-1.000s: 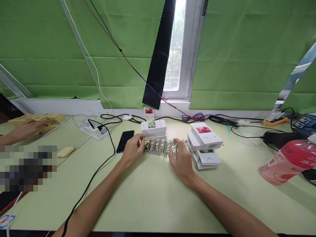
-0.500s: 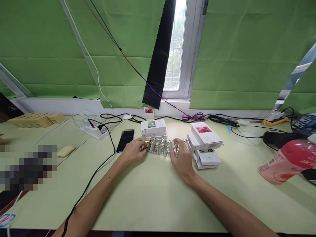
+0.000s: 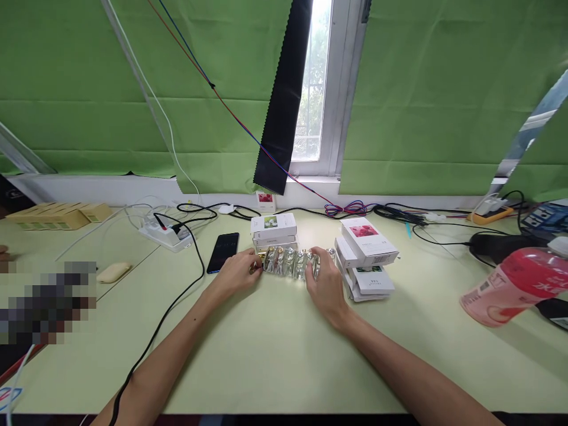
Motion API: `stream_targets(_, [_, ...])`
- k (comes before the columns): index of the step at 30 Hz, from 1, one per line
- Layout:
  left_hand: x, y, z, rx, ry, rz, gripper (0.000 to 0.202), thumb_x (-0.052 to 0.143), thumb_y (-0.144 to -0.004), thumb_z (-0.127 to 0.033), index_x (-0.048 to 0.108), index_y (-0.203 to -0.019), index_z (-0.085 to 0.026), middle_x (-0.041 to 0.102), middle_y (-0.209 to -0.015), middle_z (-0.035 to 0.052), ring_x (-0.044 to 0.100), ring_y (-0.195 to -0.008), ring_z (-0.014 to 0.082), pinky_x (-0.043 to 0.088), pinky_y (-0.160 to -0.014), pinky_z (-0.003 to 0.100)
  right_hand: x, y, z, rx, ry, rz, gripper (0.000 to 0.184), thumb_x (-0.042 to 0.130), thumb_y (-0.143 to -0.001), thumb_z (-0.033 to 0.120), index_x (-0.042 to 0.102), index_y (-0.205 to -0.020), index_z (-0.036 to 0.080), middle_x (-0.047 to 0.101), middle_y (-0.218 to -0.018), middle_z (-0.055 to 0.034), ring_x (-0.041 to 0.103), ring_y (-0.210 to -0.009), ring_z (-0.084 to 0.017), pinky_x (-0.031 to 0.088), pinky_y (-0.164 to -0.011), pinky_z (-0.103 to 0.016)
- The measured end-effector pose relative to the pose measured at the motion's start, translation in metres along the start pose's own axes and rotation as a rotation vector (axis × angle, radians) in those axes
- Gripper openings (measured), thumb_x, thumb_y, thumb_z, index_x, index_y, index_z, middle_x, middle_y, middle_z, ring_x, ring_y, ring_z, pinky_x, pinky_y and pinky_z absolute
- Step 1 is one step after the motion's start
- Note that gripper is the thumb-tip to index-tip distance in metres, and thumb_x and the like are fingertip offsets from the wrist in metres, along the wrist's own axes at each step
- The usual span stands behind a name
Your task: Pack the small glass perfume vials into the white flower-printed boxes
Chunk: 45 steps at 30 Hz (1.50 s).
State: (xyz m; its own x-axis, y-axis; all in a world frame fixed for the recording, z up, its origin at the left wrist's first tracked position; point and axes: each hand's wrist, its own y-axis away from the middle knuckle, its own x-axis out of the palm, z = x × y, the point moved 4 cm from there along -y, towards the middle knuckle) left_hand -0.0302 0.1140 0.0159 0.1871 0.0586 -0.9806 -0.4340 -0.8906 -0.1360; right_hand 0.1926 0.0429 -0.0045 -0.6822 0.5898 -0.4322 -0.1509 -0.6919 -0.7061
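Note:
A row of shiny silver foil packets lies on the table between my hands, lined up side by side. My left hand is closed at the row's left end, its thumb and forefinger curled together by a small gold-coloured piece. Around the right end of the row, my right hand is closed, fingers behind and thumb in front. Just behind the packets stands a short stack of white boxes with a flower picture. More white boxes, one with a red picture, are piled loosely beside my right hand.
A phone lies left of my left hand. A black cable crosses my left forearm. A power strip and tangled cables run along the back. A pink bottle is at right. Another person's hand shows at far left.
The view has shifted very slightly. Both hands keep the same places at the two ends of the packet row, with no clear movement of the packets.

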Motion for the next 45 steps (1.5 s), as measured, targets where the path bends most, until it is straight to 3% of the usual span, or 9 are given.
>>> stream_targets(18, [0.0019, -0.0014, 0.0, 0.037, -0.003, 0.028, 0.025, 0.046, -0.091, -0.027, 0.069, -0.081, -0.022, 0.066, -0.095, 0.0072, 0.064, -0.081, 0.0234, 0.036, -0.06, 0.031, 0.0003, 0.0, -0.0012, 0.029, -0.037, 0.018, 0.023, 0.044, -0.098, 0.02, 0.054, -0.119, 0.019, 0.071, -0.109, -0.0111, 0.07, -0.098, -0.025, 0.054, -0.078, -0.035])
stream_targets(27, [-0.0037, 0.0016, -0.0002, 0.025, 0.015, 0.012, 0.014, 0.054, -0.082, -0.028, 0.066, -0.084, -0.023, 0.066, -0.092, 0.0057, 0.064, -0.079, 0.0232, 0.04, -0.064, 0.031, -0.0016, -0.0005, 0.0013, 0.034, -0.037, 0.011, 0.021, 0.046, -0.097, 0.019, 0.054, -0.117, 0.019, 0.071, -0.104, -0.0091, 0.07, -0.091, -0.023, 0.05, -0.071, -0.031])
stream_targets(36, [-0.0007, 0.0013, 0.0056, 0.003, -0.004, 0.019, 0.013, 0.057, -0.081, -0.033, 0.067, -0.085, -0.025, 0.066, -0.091, 0.0054, 0.065, -0.08, 0.0248, 0.04, -0.063, 0.032, -0.0015, 0.0025, 0.0034, 0.059, -0.068, 0.007, 0.021, 0.051, -0.094, 0.02, 0.056, -0.115, 0.019, 0.07, -0.097, -0.0056, 0.064, -0.068, -0.017, 0.044, -0.058, -0.027])
stream_targets(45, [0.001, 0.0002, 0.0044, 0.006, -0.009, 0.047, 0.019, 0.052, -0.087, -0.03, 0.069, -0.086, -0.023, 0.066, -0.094, 0.0069, 0.065, -0.08, 0.0238, 0.04, -0.063, 0.031, 0.0013, 0.0056, 0.002, 0.097, -0.134, -0.016, 0.021, 0.056, -0.091, 0.021, 0.057, -0.112, 0.019, 0.071, -0.093, -0.0031, 0.061, -0.062, -0.014, 0.041, -0.053, -0.025])
